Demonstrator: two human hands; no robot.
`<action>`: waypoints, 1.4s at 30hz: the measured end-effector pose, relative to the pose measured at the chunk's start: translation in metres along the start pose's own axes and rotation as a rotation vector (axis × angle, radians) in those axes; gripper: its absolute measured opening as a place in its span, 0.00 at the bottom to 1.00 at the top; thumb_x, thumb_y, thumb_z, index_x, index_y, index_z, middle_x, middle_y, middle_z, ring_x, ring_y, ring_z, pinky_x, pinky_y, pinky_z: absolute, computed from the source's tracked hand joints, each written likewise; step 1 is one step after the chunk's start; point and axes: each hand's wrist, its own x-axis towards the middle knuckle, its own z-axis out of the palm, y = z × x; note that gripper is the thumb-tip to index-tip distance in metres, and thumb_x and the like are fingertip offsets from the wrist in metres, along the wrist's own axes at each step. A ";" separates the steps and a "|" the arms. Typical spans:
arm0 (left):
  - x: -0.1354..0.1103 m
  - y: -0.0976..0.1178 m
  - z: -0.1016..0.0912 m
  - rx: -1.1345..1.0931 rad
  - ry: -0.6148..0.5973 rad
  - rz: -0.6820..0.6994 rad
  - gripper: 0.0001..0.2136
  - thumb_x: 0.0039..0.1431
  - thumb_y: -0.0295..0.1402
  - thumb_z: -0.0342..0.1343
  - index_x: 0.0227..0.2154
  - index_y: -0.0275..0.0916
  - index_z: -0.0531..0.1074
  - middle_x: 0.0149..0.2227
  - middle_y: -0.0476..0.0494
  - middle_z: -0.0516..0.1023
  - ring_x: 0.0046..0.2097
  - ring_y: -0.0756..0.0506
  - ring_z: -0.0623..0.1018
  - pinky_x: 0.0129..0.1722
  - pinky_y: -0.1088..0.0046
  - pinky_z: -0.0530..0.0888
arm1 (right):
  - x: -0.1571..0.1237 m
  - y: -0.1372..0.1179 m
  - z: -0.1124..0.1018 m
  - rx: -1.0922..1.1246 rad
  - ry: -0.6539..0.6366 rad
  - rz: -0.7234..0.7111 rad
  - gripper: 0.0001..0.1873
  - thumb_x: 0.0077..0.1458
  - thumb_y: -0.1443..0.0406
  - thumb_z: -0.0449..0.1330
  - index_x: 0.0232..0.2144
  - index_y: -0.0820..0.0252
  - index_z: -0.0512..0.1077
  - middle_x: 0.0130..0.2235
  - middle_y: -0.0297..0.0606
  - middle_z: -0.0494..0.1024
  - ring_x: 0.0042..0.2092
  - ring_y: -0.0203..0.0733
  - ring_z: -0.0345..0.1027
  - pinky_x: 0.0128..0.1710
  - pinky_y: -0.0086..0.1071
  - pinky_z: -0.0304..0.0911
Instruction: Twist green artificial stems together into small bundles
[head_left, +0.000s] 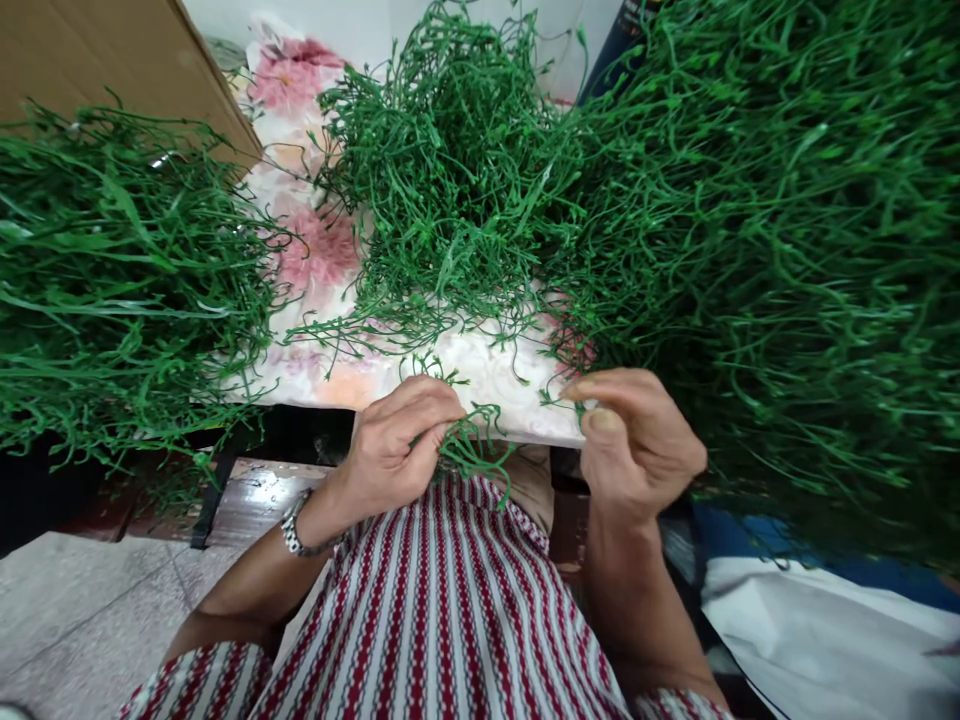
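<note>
My left hand (401, 440) is closed around a small bunch of thin green stems (480, 450). They look like artificial plant sprigs, and their loose ends fan out to the right over my lap. My right hand (641, 440) is held at the table's front edge with thumb and forefinger curled towards each other. Beside those fingertips a thin green sprig (551, 398) shows with a small whitish spot; what is pinched there is too small to make out. In front of both hands, a heap of the same green stems (457, 190) lies on the flower-patterned tablecloth (319, 250).
A larger green pile (795, 260) rises on the right, close to my right hand. Another pile (120, 290) hangs over the table edge on the left, by a cardboard box (135, 50). At the lower right is a white sheet or bag (825, 630).
</note>
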 end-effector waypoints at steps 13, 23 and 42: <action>0.002 0.002 0.000 -0.137 -0.283 -0.072 0.06 0.56 0.22 0.50 0.32 0.35 0.70 0.31 0.44 0.73 0.35 0.48 0.71 0.37 0.70 0.67 | 0.000 0.005 0.011 0.146 -0.621 -0.037 0.09 0.56 0.61 0.58 0.33 0.63 0.71 0.29 0.37 0.72 0.34 0.37 0.64 0.36 0.33 0.60; 0.004 0.009 0.007 -0.206 -0.432 -0.367 0.07 0.59 0.28 0.48 0.25 0.36 0.62 0.24 0.52 0.63 0.27 0.54 0.64 0.28 0.78 0.61 | 0.001 0.009 0.008 0.050 -0.761 -0.103 0.12 0.55 0.58 0.58 0.31 0.63 0.66 0.31 0.38 0.70 0.35 0.38 0.62 0.37 0.33 0.59; -0.005 0.009 0.008 0.169 -0.516 -0.118 0.11 0.55 0.23 0.47 0.19 0.36 0.64 0.19 0.52 0.63 0.23 0.53 0.62 0.25 0.75 0.59 | -0.006 -0.016 -0.001 -0.509 -1.025 -0.149 0.06 0.58 0.67 0.52 0.28 0.61 0.63 0.27 0.37 0.69 0.29 0.38 0.60 0.28 0.31 0.52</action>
